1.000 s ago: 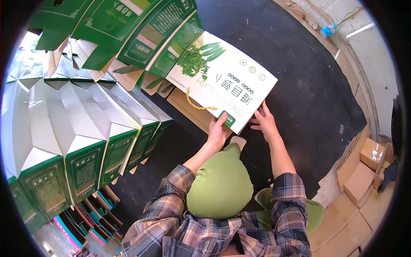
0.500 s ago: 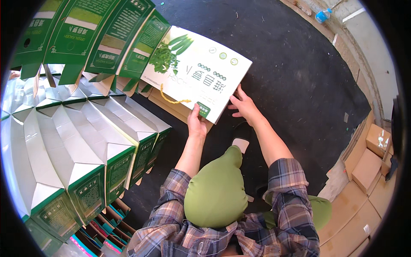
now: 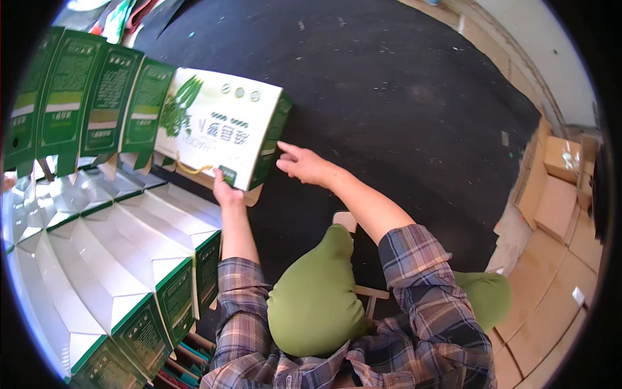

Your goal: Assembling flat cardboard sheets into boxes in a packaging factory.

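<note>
A white carton (image 3: pixel 217 126) with a green side panel, vegetable pictures and a yellow cord handle (image 3: pixel 193 169) stands at the end of a row of green cartons (image 3: pixel 100 104). My left hand (image 3: pixel 228 192) grips its near edge, thumb on the white face and the other fingers hidden beneath. Just right of the green side, my right hand (image 3: pixel 306 166) holds nothing, its index finger stretched toward the carton. Whether that fingertip touches the panel is hard to tell.
More cartons with open white flaps (image 3: pixel 107 249) are lined up at the left. Brown cardboard boxes (image 3: pixel 557 217) are stacked at the right on the black floor covering (image 3: pixel 402 123). My green-clad knee (image 3: pixel 317 295) is below my hands. Colourful packages (image 3: pixel 120 23) lie at the far left.
The carton now sits further left in view, squared up beside the row, with its green side showing. My right hand has come off its edge; my left still holds it.
</note>
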The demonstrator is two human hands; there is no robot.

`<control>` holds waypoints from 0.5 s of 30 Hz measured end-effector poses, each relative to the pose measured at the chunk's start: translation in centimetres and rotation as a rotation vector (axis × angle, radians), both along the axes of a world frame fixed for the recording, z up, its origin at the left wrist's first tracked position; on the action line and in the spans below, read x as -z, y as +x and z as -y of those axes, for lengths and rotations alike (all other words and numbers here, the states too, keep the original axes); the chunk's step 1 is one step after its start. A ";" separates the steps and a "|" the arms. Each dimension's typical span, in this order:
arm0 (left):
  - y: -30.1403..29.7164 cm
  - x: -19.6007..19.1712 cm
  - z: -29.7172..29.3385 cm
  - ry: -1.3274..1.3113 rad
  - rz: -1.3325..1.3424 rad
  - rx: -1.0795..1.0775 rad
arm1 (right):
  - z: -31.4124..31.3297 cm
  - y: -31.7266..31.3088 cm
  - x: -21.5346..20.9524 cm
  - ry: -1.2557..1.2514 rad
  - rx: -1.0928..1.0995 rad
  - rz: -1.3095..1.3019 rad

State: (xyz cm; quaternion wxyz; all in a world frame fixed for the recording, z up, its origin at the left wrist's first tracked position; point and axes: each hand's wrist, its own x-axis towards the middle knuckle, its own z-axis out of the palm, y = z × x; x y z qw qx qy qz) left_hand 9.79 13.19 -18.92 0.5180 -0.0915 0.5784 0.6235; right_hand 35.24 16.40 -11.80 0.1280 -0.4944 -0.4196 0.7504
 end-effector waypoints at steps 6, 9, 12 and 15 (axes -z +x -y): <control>0.4 0.8 -1.0 -0.112 -0.019 0.082 | 5.0 10.0 -3.2 0.141 -0.117 0.189; 0.2 0.9 -1.2 -0.307 -0.052 0.222 | 7.9 14.9 -6.6 0.205 -0.077 0.333; 1.7 -0.4 -2.0 -0.483 -0.224 0.458 | 11.4 19.3 -11.4 0.181 0.121 0.380; -4.8 0.2 0.1 -0.254 -0.363 0.397 | 13.3 20.0 -16.9 0.104 0.219 0.286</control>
